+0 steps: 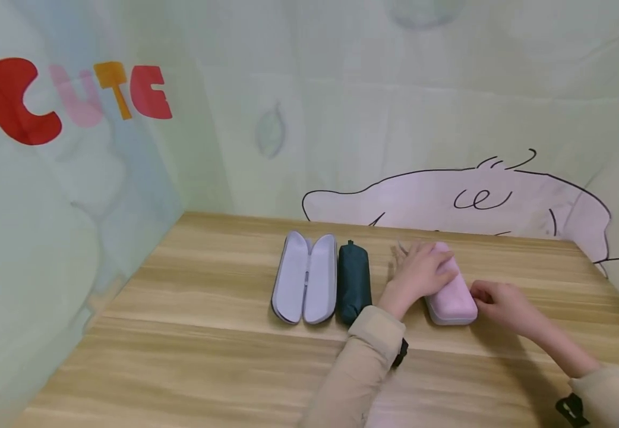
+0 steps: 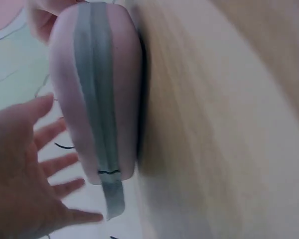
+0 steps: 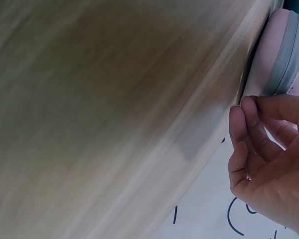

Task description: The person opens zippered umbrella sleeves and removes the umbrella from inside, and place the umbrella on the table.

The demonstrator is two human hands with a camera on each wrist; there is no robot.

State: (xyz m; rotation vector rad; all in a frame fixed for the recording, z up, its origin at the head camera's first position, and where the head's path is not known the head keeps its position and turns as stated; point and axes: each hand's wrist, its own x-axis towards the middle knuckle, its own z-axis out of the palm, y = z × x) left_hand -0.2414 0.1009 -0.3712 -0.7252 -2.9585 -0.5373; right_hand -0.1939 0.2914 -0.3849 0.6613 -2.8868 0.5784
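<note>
A pink zippered case [image 1: 452, 300] with a grey zipper band lies on the table at the right, its zipper closed along the side seen in the left wrist view. My left hand [image 1: 422, 270] rests over its far part with fingers spread, beside the grey fabric tab [image 2: 113, 199] at that end. At the near right side, my right hand [image 1: 507, 306] pinches at the zipper [image 3: 284, 64] with thumb and index finger, the other fingers curled. Those fingertips hide the zipper pull.
Left of the pink case lies a dark green zippered pouch [image 1: 354, 279]. Beside that, a glasses case [image 1: 290, 279] with pale lavender lining lies spread open. A wooden table [image 1: 208, 356] carries everything, with a printed cloth backdrop [image 1: 341, 119] behind it.
</note>
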